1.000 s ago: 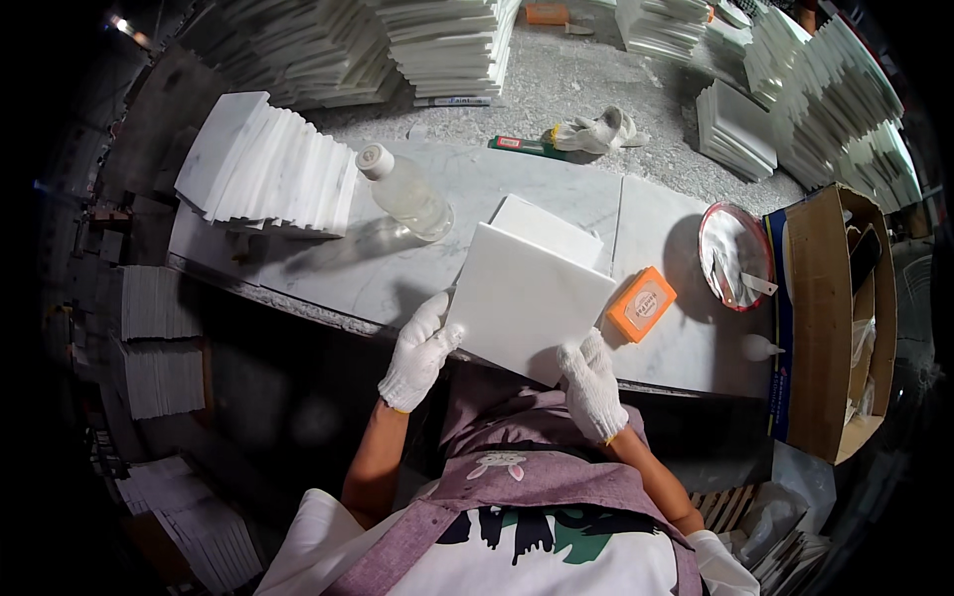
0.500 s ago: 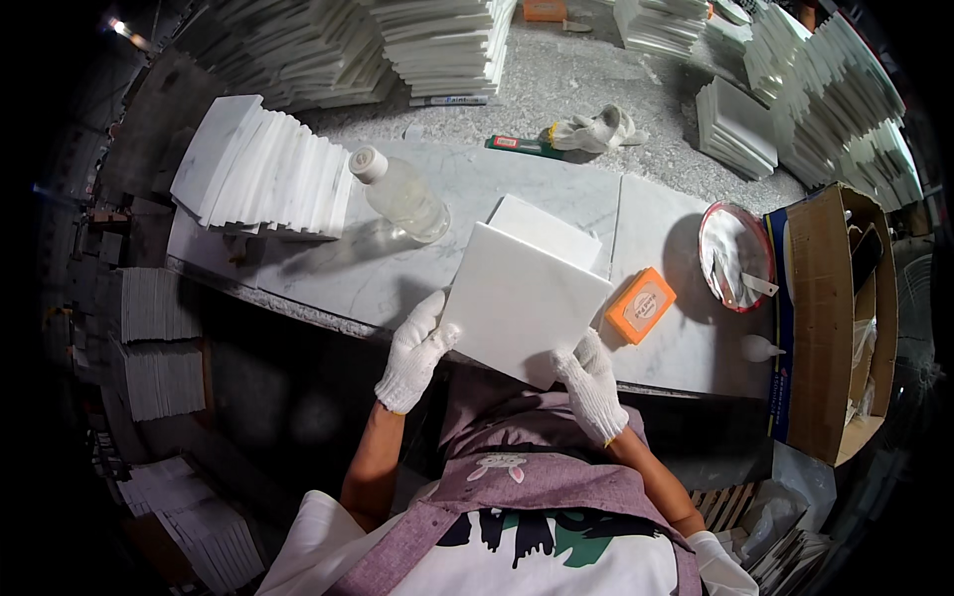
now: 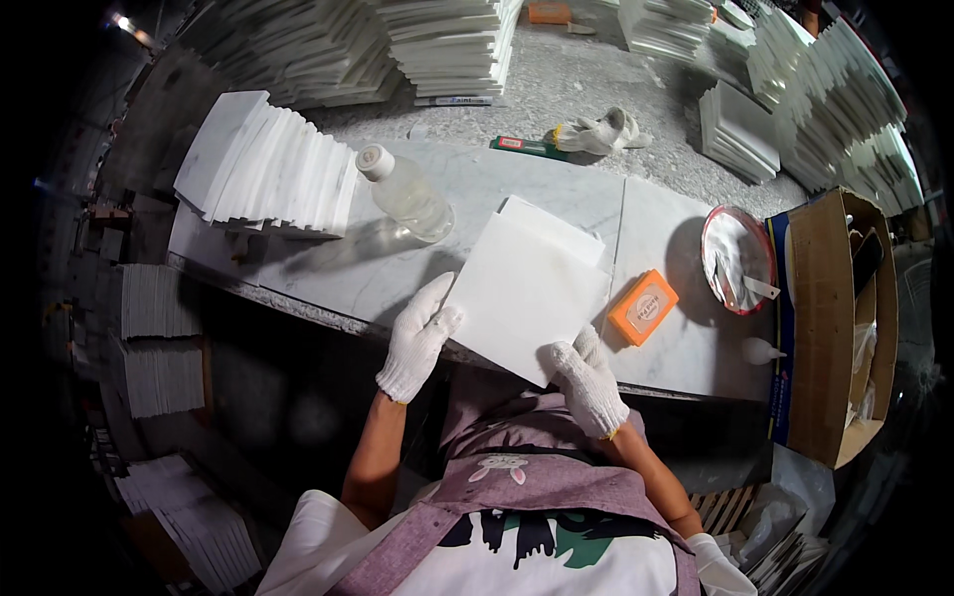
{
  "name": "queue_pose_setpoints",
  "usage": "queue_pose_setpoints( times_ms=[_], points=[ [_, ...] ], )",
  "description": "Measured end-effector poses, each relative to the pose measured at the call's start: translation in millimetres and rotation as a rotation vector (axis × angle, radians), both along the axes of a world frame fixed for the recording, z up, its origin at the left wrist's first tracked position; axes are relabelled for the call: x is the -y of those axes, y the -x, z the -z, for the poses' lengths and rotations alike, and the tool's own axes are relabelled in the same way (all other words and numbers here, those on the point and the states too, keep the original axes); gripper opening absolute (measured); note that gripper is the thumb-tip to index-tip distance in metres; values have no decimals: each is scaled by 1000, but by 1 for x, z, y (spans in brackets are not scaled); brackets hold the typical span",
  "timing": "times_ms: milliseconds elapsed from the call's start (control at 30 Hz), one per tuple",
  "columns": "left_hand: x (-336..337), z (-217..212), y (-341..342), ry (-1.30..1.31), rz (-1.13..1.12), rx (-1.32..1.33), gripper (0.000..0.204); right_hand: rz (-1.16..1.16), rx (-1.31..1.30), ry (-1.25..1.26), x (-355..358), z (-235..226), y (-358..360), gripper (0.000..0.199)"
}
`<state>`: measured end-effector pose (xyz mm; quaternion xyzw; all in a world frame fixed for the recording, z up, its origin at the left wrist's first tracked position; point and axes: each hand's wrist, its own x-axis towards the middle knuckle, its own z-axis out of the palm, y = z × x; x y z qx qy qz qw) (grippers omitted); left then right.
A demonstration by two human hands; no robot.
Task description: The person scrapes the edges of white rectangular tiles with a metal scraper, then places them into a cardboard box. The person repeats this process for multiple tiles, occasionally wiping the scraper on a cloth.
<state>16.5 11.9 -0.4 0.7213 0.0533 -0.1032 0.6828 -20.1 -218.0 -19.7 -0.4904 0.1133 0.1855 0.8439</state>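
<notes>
In white knit gloves, my left hand (image 3: 417,340) and my right hand (image 3: 588,385) hold a square white tile (image 3: 527,298) by its near edges. The left thumb rests on top at its left edge, and the right thumb presses at its near right corner. Beneath, a second white tile (image 3: 561,235) sticks out along the far side. Whether the two tiles touch cannot be told. To the right of the tiles lies an orange block (image 3: 643,308). On the left a clear bottle (image 3: 415,204) with a white cap stands upright.
Leaning white tiles (image 3: 268,174) fill the left of the marble bench (image 3: 656,214). On the right are a red-rimmed tub (image 3: 733,238) of white paste, a small white bulb (image 3: 760,351) and a cardboard box (image 3: 825,348). Farther back lie a spare glove (image 3: 601,132) and tall tile stacks (image 3: 452,50).
The held tile has shifted slightly away from me and to the right, covering more of the tile under it. Both hands still grip it.
</notes>
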Motion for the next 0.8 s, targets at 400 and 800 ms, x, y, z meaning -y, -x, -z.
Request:
queue_pose_setpoints(
  times_ms=[400,800],
  points=[
    [21,-33,-10,12,91,17,33,106,181,328,15,-19,9,35],
    [36,-39,-12,180,73,19,30,175,244,361,31,-42,9,35]
  ],
)
